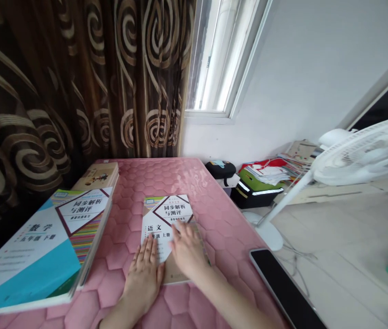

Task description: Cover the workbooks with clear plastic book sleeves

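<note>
A thin workbook point(168, 213) with a white and green cover lies flat in the middle of the pink quilted table top point(194, 183). My left hand point(145, 273) rests flat on its lower left corner, fingers stretched out and together. My right hand point(187, 250) lies flat on the cover's lower right part, fingers spread and pointing up-left. Neither hand grips anything. The lower part of the workbook is hidden under both hands.
A stack of books point(39, 246) with a blue and white cover on top sits at the left, another book point(98, 176) behind it. A dark tablet point(284, 288) lies at the table's right edge. A white fan point(361, 155), piled papers point(269, 173) and curtains point(60, 77) surround the table.
</note>
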`<state>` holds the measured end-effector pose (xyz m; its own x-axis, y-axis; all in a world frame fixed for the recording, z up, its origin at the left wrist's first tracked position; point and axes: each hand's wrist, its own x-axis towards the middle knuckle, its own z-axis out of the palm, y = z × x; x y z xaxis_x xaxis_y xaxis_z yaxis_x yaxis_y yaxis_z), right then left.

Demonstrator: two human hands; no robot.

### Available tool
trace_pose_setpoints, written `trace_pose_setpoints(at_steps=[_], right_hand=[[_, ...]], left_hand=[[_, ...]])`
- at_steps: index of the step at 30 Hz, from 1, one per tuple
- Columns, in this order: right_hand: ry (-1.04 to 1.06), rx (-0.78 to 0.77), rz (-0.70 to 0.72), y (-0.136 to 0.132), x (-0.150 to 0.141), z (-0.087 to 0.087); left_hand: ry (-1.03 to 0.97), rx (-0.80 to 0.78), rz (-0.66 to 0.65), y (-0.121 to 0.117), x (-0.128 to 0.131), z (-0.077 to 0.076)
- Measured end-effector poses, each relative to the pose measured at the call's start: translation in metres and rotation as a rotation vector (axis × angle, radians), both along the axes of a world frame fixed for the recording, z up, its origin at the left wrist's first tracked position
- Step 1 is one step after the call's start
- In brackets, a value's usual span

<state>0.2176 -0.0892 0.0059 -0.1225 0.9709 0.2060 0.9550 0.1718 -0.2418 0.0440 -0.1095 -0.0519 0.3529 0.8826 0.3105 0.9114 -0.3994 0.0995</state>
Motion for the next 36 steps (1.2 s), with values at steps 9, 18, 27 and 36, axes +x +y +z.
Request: trace_pose_setpoints(at_steps=[9,18,27,36], right_hand=[[0.022,-0.060,0.038,-0.038,0.037,-0.033],[-0.077,0.039,0.033,-0.038,0.050,-0.047],[-0.123,0.088,0.027,-0.039,0.054,-0.060],[-0.017,-0.170,0.116,0.016,0.021,-0.006]], left_hand=[[-0.015,-0.060,-0.004,-0.001,-0.004,0.009],[0.023,-0.177,-0.002,0.056,0.075,0.034],[0.019,-0.285,0.133,0.154,0.040,0.049],[0.012,-0.225,0.156,0.155,0.033,0.042]])
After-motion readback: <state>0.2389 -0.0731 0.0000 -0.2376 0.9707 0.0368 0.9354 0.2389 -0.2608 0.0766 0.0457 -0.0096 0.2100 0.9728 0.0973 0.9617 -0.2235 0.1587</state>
